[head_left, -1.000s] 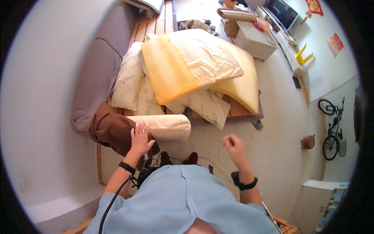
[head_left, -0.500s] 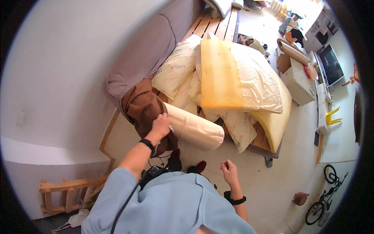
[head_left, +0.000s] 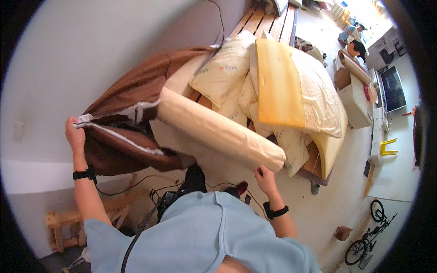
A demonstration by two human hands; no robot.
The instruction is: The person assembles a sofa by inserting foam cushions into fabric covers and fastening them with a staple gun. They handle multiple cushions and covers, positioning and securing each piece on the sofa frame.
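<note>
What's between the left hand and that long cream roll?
Brown cloth! The head view shows it stretched from the left hand to the cream roll.

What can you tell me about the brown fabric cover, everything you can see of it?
The brown fabric cover looks like soft, matte cloth with pale strips along the edges of its gaping opening; whether they are a zip or lining is unclear. It is creased and stretched out, not lying flat. The left hand grips one corner; from there it spreads up toward the grey padded backrest, and its upper part lies against the left end of the long cream cushion.
</note>
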